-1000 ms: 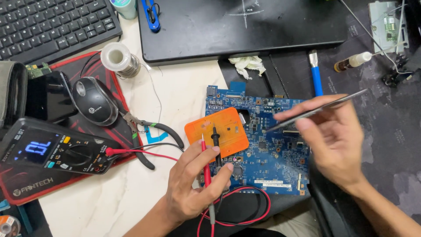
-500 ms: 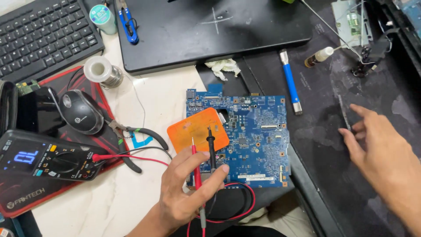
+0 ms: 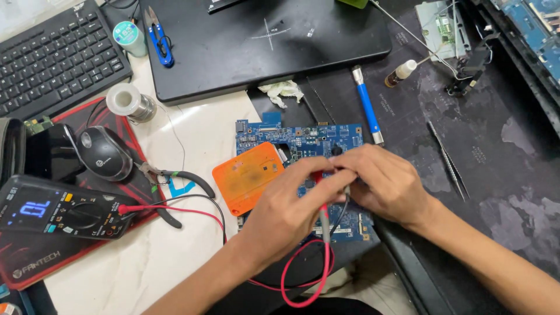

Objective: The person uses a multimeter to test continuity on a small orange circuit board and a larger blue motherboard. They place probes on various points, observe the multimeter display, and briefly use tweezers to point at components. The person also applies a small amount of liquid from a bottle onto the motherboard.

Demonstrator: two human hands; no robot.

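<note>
My left hand (image 3: 286, 213) holds the red probe (image 3: 322, 217) in closed fingers over the blue circuit board (image 3: 303, 140); my right hand (image 3: 382, 184) pinches the black probe (image 3: 346, 195) beside it.

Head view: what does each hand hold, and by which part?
The left hand grips the thin red multimeter probe along its shaft. The right hand seems to pinch the black probe; its fingers hide the hold.

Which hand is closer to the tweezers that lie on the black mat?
The right hand. It is over the blue circuit board, just left of the tweezers. The left hand is farther left, holding the red probe.
</note>
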